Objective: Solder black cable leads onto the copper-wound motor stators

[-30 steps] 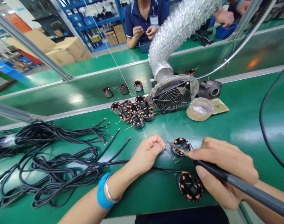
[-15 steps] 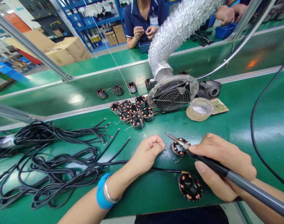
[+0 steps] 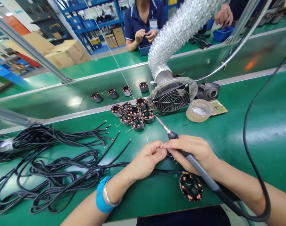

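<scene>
My right hand [image 3: 197, 152] grips a soldering iron [image 3: 199, 172], its tip pointing up and left towards the group of copper-wound stators [image 3: 137, 123]. The fingers of my left hand [image 3: 149, 158] are pinched on thin wires, mostly hidden by the fingertips. A fine strand [image 3: 145, 133] hangs from above and reaches this hand. The fingertips of both hands meet. Below my right hand lies a stator [image 3: 191, 187] with a black cable [image 3: 166, 171] running to it. Another stator is mostly covered by my right hand; only bits of wire show.
Black cables [image 3: 63, 175] lie coiled at left. A fan [image 3: 173, 99] with a silver duct [image 3: 176, 34] stands at the back, beside a round tub [image 3: 199, 110] and a soldering iron holder [image 3: 209, 91]. Across the bench a person [image 3: 145, 28] works with both hands.
My right hand has moved left with the soldering iron, to my left fingertips, and covers the nearer stator. The iron's tip has swung up and left. My left hand has barely moved.
</scene>
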The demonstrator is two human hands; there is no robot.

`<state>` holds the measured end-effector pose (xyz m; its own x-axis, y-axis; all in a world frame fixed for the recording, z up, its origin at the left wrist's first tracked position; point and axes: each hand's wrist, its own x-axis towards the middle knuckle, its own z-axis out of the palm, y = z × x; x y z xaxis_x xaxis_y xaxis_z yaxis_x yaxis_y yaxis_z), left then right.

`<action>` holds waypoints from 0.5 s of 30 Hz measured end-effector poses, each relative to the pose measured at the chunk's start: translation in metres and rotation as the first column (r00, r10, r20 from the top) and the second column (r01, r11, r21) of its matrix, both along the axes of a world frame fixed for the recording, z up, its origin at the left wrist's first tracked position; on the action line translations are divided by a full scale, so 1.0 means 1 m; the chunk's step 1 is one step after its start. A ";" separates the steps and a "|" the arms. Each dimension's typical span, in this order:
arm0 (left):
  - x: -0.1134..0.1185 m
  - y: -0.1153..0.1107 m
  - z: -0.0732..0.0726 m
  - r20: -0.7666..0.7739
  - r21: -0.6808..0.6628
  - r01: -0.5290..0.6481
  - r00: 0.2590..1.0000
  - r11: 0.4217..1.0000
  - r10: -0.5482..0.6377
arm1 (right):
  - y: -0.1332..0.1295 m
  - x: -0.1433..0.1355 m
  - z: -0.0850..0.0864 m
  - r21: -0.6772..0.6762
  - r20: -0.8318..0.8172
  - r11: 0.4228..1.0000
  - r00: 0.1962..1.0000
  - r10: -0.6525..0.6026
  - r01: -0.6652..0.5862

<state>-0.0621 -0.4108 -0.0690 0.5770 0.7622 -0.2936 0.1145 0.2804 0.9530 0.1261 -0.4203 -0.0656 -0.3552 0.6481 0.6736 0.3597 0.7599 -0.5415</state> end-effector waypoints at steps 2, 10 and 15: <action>-0.002 -0.001 0.000 -0.018 0.014 0.036 0.999 0.999 -0.036 | 0.000 -0.001 0.000 0.009 -0.004 1.000 1.000 0.004 -0.004; -0.006 -0.005 0.001 -0.120 0.112 0.105 0.989 0.988 -0.092 | -0.001 0.003 0.003 -0.003 0.019 0.999 0.999 0.050 -0.050; -0.008 -0.005 -0.002 -0.138 0.112 0.113 0.986 0.987 -0.097 | -0.001 0.002 0.000 -0.021 0.014 0.997 0.997 0.081 -0.080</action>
